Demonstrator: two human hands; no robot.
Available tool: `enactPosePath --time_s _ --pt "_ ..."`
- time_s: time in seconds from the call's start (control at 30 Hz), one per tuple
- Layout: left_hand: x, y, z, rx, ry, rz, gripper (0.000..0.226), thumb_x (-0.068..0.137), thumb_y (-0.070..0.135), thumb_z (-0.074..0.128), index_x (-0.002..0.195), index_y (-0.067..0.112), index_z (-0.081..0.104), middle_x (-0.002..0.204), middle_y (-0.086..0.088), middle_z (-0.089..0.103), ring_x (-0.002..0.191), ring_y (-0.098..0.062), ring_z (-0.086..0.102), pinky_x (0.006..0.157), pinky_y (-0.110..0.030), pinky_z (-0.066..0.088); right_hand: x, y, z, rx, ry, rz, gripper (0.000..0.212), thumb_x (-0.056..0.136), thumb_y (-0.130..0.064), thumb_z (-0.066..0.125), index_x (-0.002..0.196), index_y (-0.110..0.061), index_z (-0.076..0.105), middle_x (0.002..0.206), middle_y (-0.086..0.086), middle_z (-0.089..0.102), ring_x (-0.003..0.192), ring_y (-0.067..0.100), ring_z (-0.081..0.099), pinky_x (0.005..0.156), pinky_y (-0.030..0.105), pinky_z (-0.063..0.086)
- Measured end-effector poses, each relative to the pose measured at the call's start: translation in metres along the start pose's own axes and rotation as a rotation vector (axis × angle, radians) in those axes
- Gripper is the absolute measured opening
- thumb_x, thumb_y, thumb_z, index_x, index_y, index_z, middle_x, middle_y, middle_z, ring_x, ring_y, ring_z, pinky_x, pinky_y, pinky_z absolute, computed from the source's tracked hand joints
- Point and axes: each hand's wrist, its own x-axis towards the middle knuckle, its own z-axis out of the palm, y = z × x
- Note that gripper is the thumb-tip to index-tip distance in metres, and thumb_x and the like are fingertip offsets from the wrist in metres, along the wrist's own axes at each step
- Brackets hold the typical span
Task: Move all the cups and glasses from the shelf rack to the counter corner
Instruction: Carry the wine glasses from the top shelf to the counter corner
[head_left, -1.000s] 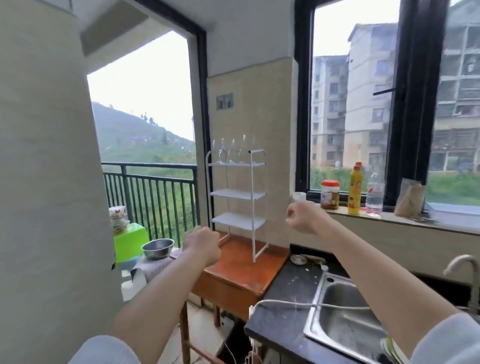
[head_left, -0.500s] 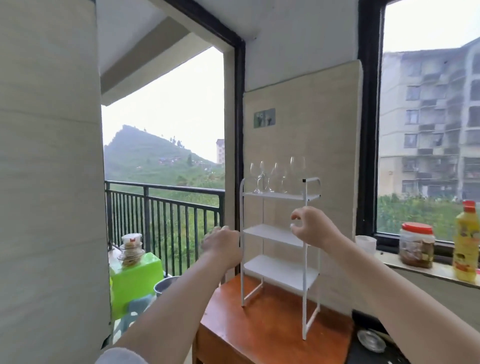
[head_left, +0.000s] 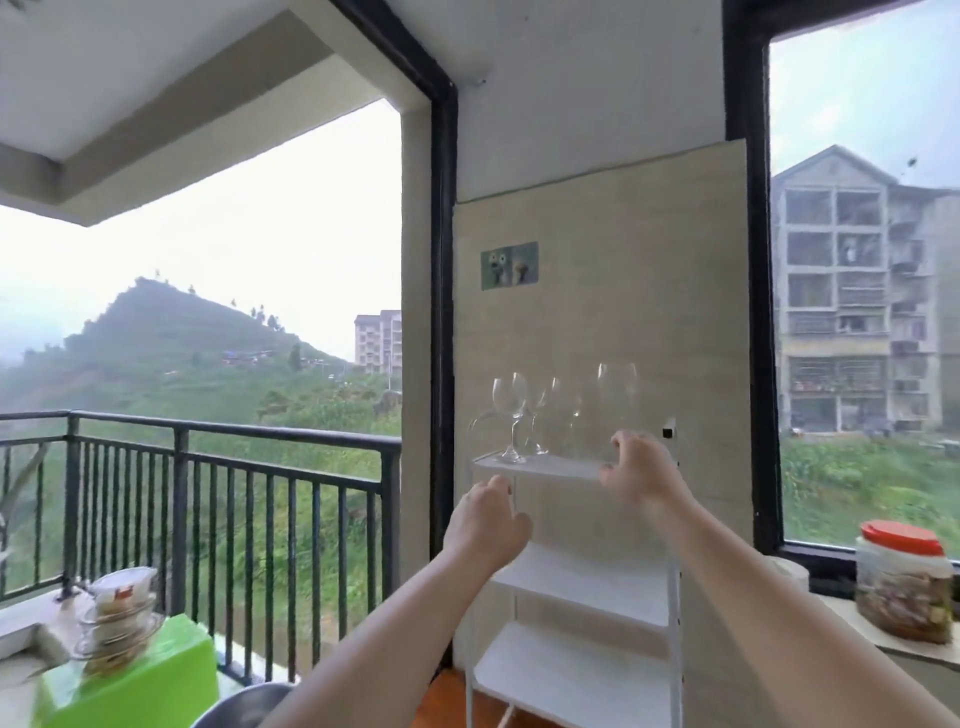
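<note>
Head view, close, facing shelf rack (head_left: 574, 587).

Home kitchen, upper-floor flat: white shelf rack (head_left: 576, 571) with wine glasses (head_left: 511, 410), food jar (head_left: 903, 582) on windowsill, balcony railing (head_left: 208, 467), apartment blocks outside.

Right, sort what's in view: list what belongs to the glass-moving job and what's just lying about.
Job:
wine glasses on the top shelf
white shelf rack
right hand, reaching for the glasses
left hand

Lying about:
red-lidded jar on the sill
stacked dishes
green box
</note>
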Motion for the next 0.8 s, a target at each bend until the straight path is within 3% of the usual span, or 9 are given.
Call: enactPosePath --time_s 0.23,0.4,0.47,0.5,0.57,0.63,0.7,0.8 --pt "0.095 -0.002 0.017 -0.122 0.074 -0.043 0.040 0.084 0.019 0.049 0.120 0.003 0.047 0.123 -0.015 0.056 0.114 -0.031 0.052 0.086 -0.032 0.044 0.074 0.011 0.029 -0.120 0.081 0.146 0.042 0.085 -0.013 0.051 0.123 0.005 0.048 0.127 0.023 0.055 0.122 0.033 0.047 0.100 0.033 0.037" --pt "0.166 -0.006 0.036 -0.360 0.127 -0.138 0.051 0.081 0.020 0.057 0.127 0.005 0.043 0.125 -0.011 0.055 0.115 -0.028 0.053 0.083 -0.029 0.043 0.133 0.027 0.048 -0.092 -0.012 0.266 0.035 0.090 -0.015 0.046 0.118 0.001 0.058 0.127 0.018 0.059 0.121 0.031 0.053 0.095 0.030 0.044" --pt "0.183 -0.010 0.047 -0.496 0.107 -0.208 0.053 0.079 0.014 0.057 0.128 0.005 0.040 0.116 -0.013 0.057 0.110 -0.030 0.055 0.078 -0.029 0.042 0.152 0.036 0.056 -0.033 -0.031 0.309 0.036 0.091 -0.018 0.046 0.121 -0.001 0.057 0.129 0.017 0.058 0.121 0.030 0.053 0.088 0.028 0.046" --pt "0.194 -0.014 0.054 -0.559 0.099 -0.235 0.051 0.078 0.011 0.056 0.126 0.004 0.040 0.106 -0.013 0.057 0.105 -0.031 0.056 0.076 -0.029 0.041 0.163 0.041 0.061 0.009 -0.025 0.333 0.035 0.091 -0.019 0.047 0.120 -0.001 0.057 0.127 0.017 0.059 0.118 0.029 0.055 0.077 0.027 0.048" --pt "0.210 -0.019 0.064 -0.676 0.103 -0.272 0.047 0.078 0.007 0.057 0.122 0.002 0.042 0.091 -0.009 0.053 0.092 -0.030 0.055 0.071 -0.028 0.040 0.181 0.047 0.066 0.144 -0.003 0.384 0.026 0.089 -0.016 0.051 0.109 -0.002 0.062 0.110 0.020 0.066 0.096 0.028 0.062 0.060 0.025 0.044" --pt "0.224 -0.020 0.071 -0.788 0.114 -0.255 0.044 0.076 0.003 0.057 0.118 0.002 0.045 0.091 -0.010 0.055 0.087 -0.028 0.053 0.070 -0.027 0.040 0.192 0.050 0.071 0.369 0.042 0.439 0.013 0.086 -0.008 0.055 0.075 -0.004 0.060 0.070 0.017 0.059 0.059 0.024 0.051 0.057 0.030 0.041" --pt "0.236 -0.018 0.074 -0.868 0.113 -0.216 0.041 0.074 -0.001 0.058 0.113 0.002 0.047 0.084 -0.009 0.054 0.080 -0.025 0.051 0.062 -0.025 0.039 0.204 0.052 0.077 0.513 0.066 0.458 0.032 0.085 -0.003 0.056 0.056 -0.009 0.045 0.056 0.010 0.042 0.047 0.018 0.037 0.047 0.026 0.031" --pt "0.248 -0.016 0.077 -0.964 0.105 -0.168 0.022 0.072 -0.007 0.057 0.093 0.002 0.058 0.069 -0.010 0.050 0.061 -0.021 0.047 0.046 -0.021 0.034 0.205 0.045 0.082 0.533 0.071 0.452 0.037 0.082 0.005 0.051 0.050 -0.010 0.040 0.026 0.002 0.040 0.024 0.008 0.037 0.037 0.018 0.026"
